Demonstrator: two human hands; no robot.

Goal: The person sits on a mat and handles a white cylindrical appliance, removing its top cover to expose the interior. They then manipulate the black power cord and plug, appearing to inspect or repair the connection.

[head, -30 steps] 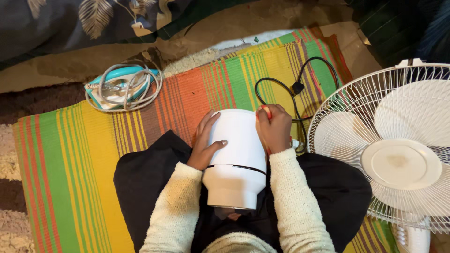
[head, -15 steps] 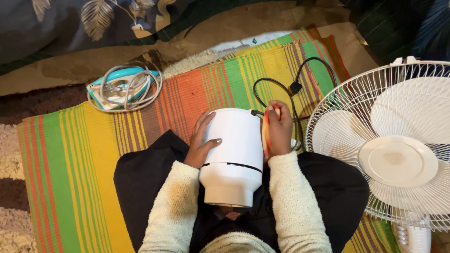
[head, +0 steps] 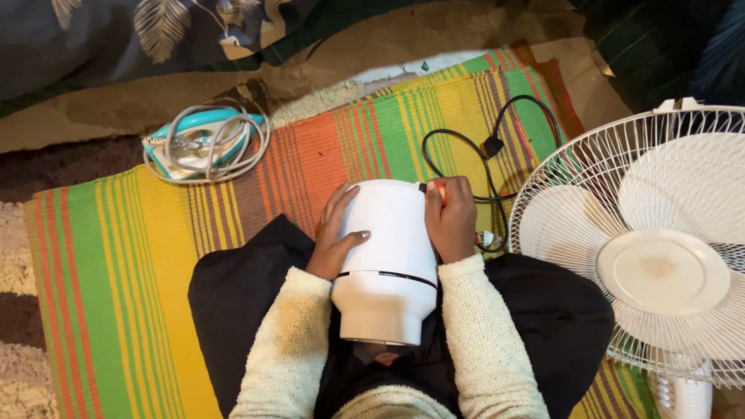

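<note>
You are sitting on a striped woven mat (head: 116, 256) in bands of green, yellow, orange and brown, laid over a brown floor (head: 349, 46) with a shaggy cream rug (head: 15, 372) showing at its left edge. To your right stands a white pedestal fan (head: 660, 248), its grille facing up at you. Beyond the mat lies a teal and white clothes iron (head: 202, 140) wrapped in its cord, and dark leaf-patterned fabric (head: 116, 39) fills the upper left. The light is warm and dim.

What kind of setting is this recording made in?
Most likely a home floor, perhaps a bedroom or living room. A person sits on a striped woven mat, with a clothes iron and a white pedestal fan lying around, and leaf-print bedding at the top edge.
</note>
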